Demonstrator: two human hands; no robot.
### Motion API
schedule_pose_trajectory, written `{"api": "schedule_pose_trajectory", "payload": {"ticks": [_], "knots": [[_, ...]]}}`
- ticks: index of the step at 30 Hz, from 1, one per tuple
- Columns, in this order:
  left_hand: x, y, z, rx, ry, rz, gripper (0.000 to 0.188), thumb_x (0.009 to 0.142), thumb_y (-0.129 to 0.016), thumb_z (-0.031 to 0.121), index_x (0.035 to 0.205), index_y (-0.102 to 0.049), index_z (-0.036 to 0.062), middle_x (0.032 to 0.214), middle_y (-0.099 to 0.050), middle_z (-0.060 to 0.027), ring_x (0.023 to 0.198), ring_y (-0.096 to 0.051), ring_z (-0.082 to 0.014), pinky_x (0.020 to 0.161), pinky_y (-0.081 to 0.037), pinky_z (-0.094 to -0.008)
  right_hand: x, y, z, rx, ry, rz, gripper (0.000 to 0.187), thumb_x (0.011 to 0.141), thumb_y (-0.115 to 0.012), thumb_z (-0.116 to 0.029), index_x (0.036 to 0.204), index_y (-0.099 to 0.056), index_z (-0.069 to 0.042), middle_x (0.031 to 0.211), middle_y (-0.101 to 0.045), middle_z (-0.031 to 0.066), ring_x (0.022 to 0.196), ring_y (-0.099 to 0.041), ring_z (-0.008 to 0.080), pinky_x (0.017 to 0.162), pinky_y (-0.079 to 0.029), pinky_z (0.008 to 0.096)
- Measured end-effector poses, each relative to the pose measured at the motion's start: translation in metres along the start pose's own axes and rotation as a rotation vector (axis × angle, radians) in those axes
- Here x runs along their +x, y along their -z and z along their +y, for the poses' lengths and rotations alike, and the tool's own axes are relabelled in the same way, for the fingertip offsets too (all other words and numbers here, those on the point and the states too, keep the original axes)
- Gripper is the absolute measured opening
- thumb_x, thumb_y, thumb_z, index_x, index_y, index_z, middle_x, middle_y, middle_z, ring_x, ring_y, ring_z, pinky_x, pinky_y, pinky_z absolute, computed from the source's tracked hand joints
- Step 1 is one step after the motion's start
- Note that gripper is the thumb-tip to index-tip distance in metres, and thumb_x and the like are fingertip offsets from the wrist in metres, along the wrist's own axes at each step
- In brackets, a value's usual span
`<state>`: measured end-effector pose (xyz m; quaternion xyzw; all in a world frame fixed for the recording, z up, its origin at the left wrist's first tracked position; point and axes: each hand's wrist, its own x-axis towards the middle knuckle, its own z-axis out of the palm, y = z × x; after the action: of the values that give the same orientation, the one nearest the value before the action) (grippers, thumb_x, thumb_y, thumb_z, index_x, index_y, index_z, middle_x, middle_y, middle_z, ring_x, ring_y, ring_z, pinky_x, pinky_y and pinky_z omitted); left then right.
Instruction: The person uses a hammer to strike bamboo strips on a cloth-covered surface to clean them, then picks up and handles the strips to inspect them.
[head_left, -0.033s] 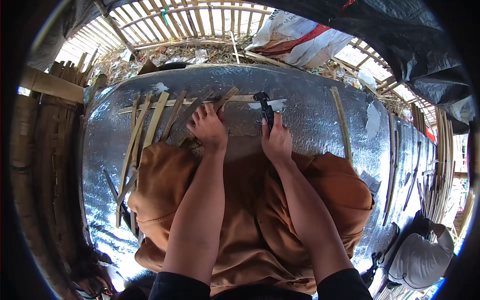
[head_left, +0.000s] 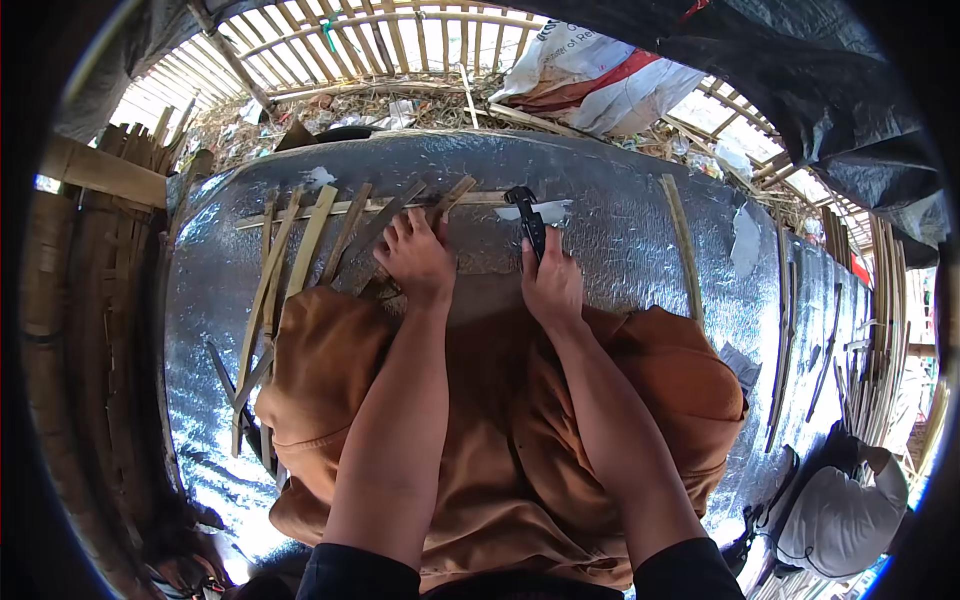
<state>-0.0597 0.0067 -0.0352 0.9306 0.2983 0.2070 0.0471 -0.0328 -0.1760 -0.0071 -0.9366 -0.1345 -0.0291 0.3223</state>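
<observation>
My right hand (head_left: pixel 553 285) is wrapped round the handle of a black hammer (head_left: pixel 532 222), whose head points away from me over a pale torn patch on the silvery sheet. To its left, my left hand (head_left: pixel 415 262) has curled fingers pressing a bamboo strip (head_left: pixel 458 193), which sticks out slantwise beyond the knuckles; the fingertips are partly hidden. Beyond both hands a long thin bamboo strip (head_left: pixel 350 206) lies crosswise, with several slats meeting it on the left, among them a pale bamboo slat (head_left: pixel 313 240).
The silvery foil sheet (head_left: pixel 610 240) spreads under me. A single bamboo slat (head_left: pixel 683 245) lies to the right, with darker strips (head_left: pixel 786 330) beyond. Bamboo poles (head_left: pixel 85 330) stand at the left. A white sack (head_left: pixel 590 80) rests at the back. Another person (head_left: pixel 840 520) is at lower right.
</observation>
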Motion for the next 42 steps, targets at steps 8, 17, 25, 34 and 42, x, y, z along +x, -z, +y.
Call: {"api": "schedule_pose_trajectory", "payload": {"ticks": [8,17,25,34,42], "knots": [[0.004,-0.002,0.010,0.058,-0.027,0.065,0.034,0.098,-0.059,0.040,0.110,-0.063,0.0081,0.100,-0.062,-0.0134,0.097,-0.061,-0.0340,0.078,-0.044,-0.0490,0.001,-0.011,0.009,-0.075,0.126,0.088,0.036,0.100,-0.062,-0.019,0.125,-0.049,0.003,0.065,-0.066,0.0222,0.058,-0.066,0.0455,0.050,-0.052,0.0534],[0.005,0.001,0.010,0.046,-0.019,0.027,0.033,0.099,-0.057,0.037,0.111,-0.063,0.0065,0.100,-0.061,-0.0158,0.095,-0.060,-0.0359,0.077,-0.044,-0.0505,-0.003,-0.007,-0.011,0.072,0.093,0.170,0.037,0.102,-0.058,-0.018,0.127,-0.045,0.006,0.078,-0.067,0.0281,0.067,-0.068,0.0464,0.054,-0.053,0.0528],[0.006,0.000,0.011,0.080,-0.032,0.044,0.031,0.099,-0.056,0.037,0.107,-0.062,0.0077,0.099,-0.059,-0.0149,0.094,-0.059,-0.0334,0.077,-0.042,-0.0477,-0.006,-0.001,-0.021,0.175,0.102,0.272,0.035,0.101,-0.058,-0.010,0.128,-0.043,0.006,0.075,-0.065,0.0275,0.067,-0.067,0.0484,0.054,-0.051,0.0536],[0.007,0.002,0.013,0.037,-0.005,0.001,0.033,0.099,-0.056,0.036,0.111,-0.062,0.0059,0.100,-0.061,-0.0164,0.096,-0.060,-0.0365,0.077,-0.044,-0.0506,-0.009,-0.016,-0.014,0.121,-0.051,0.056,0.024,0.102,-0.056,-0.013,0.115,-0.045,0.004,0.069,-0.063,0.0304,0.064,-0.065,0.0502,0.054,-0.049,0.0575],[0.006,0.002,0.010,0.054,-0.016,0.052,0.035,0.099,-0.055,0.038,0.110,-0.063,0.0062,0.098,-0.061,-0.0144,0.093,-0.060,-0.0340,0.076,-0.043,-0.0483,-0.007,-0.012,-0.008,0.093,-0.006,0.027,0.025,0.100,-0.058,-0.014,0.113,-0.047,0.004,0.069,-0.064,0.0290,0.063,-0.065,0.0494,0.054,-0.050,0.0570]]}}
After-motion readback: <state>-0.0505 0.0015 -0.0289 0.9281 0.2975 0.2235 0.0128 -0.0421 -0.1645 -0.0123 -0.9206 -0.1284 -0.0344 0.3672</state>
